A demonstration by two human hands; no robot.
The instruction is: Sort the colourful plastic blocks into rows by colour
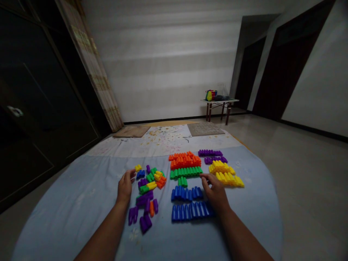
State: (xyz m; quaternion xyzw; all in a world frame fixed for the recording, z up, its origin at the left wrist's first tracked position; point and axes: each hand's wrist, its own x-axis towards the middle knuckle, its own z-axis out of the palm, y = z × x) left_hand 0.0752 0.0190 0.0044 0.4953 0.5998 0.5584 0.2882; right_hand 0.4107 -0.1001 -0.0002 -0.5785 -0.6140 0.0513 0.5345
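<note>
- Left hand [125,185]: the fingers bend loosely beside a small yellow plastic tube-shaped piece [138,168] and a blue plastic ribbed piece [140,174]; I cannot tell whether the fingertips grip anything.
- Right hand [216,190]: it is half curled, fingertips by the right end of a long green plastic ribbed row [186,172]; any hold is unclear.
- Left of the middle of the cloth-covered surface [81,195], a loose mixed-colour plastic cluster [143,189] runs towards the near edge.
- Right of the middle lie stacked orange plastic rows [186,160] and, nearer the near edge, blue plastic rows [193,211].
- Towards the surface's right edge lie purple plastic rows [210,153] and yellow plastic rows [230,179].
- Risk: the right wrist, close over the blue rows' end, could nudge them askew if it drops.
- Risk: a tug on the wrinkled cloth could skew the rows.
- No brand, label or writing is readable.
</note>
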